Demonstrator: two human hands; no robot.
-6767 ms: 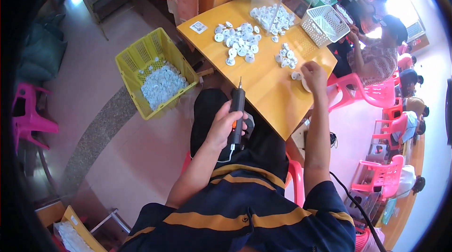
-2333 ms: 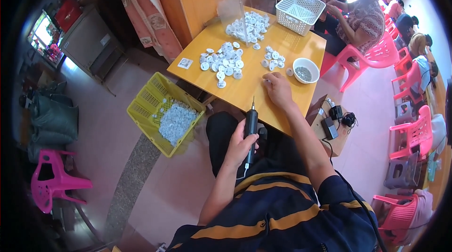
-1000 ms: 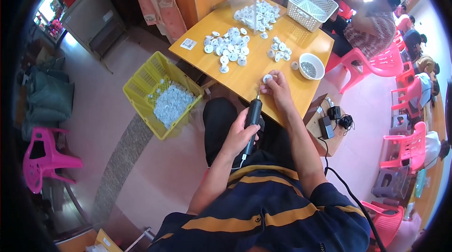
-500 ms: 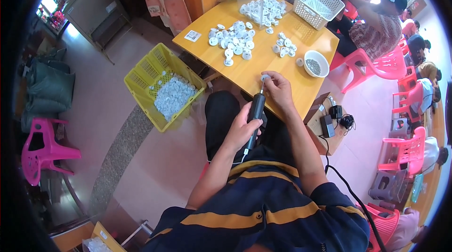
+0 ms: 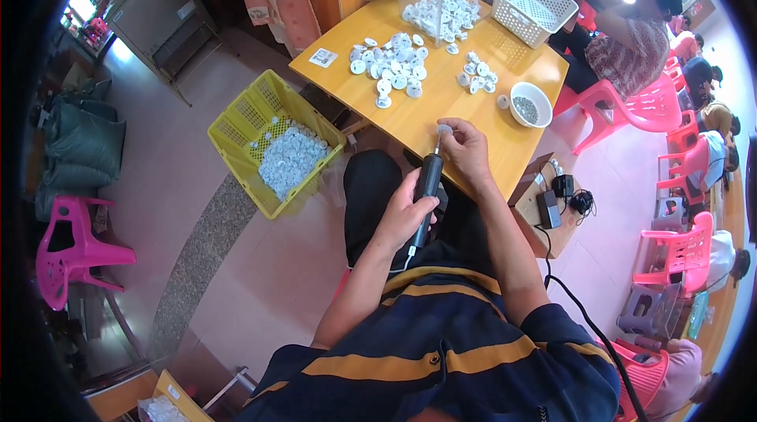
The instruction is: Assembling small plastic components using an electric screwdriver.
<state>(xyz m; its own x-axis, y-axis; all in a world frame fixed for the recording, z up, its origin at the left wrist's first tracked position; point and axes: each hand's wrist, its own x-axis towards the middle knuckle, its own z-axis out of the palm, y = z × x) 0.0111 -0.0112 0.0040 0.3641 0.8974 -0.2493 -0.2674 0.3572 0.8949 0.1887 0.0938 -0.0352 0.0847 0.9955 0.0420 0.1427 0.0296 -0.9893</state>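
Note:
My left hand (image 5: 408,215) is wrapped round a black electric screwdriver (image 5: 429,179), its thin bit pointing away from me above the table's near edge. A white cable leaves the tool's rear end. Between the fingers of my right hand (image 5: 467,152) is a small round white plastic part (image 5: 444,130), at the tip of the bit. The fingers partly hide that part. On the yellow-brown table (image 5: 505,154) beyond, similar white round parts lie in a loose group (image 5: 390,67), a smaller group (image 5: 477,73) and a larger heap (image 5: 445,16). A white bowl (image 5: 530,105) holds tiny metal pieces, probably screws.
A yellow crate (image 5: 229,138) with many white parts stands on the floor left of the table. An empty white basket (image 5: 533,8) sits at the table's far right. A cardboard box (image 5: 544,221) bears black adapters and cables. A co-worker (image 5: 631,35) sits beyond, on a pink chair (image 5: 631,114).
The white part between my right fingers has tilted slightly at the bit; both hands stay almost in place. The co-worker's head and hands have shifted a little.

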